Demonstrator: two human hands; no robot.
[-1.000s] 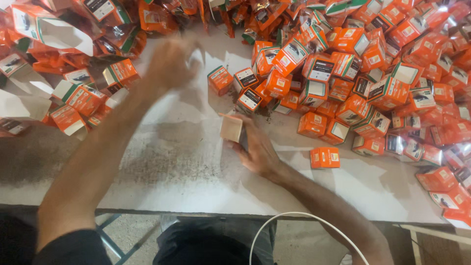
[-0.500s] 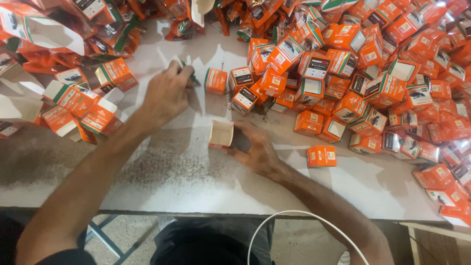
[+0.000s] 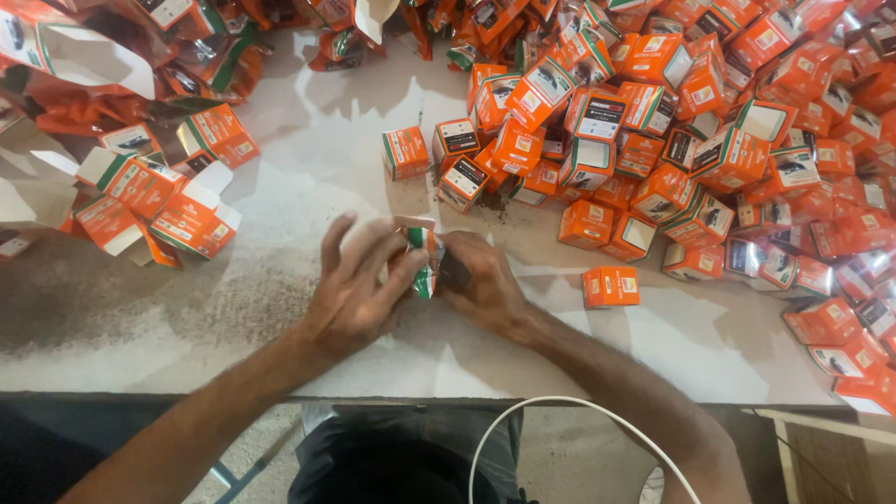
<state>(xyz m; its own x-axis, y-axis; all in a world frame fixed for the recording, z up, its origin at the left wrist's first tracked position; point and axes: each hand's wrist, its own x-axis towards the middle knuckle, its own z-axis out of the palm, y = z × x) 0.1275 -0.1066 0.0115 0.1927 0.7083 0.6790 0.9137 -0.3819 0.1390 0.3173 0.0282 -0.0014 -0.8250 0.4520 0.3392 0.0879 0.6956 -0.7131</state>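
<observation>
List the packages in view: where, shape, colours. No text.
Small carton: held between left hand and right hand, orange, white and green.
Closed cartons pile: right and top of the white table, small orange cubes with white or black panels.
Lone carton: apart from the pile, right of the hands, orange.
Open flat cartons: left, orange with white flaps.

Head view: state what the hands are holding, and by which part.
Both hands, left hand and right hand, hold one small orange, green and white cardboard box between them, gripping its opposite sides; a dark item shows at the right fingers.
</observation>
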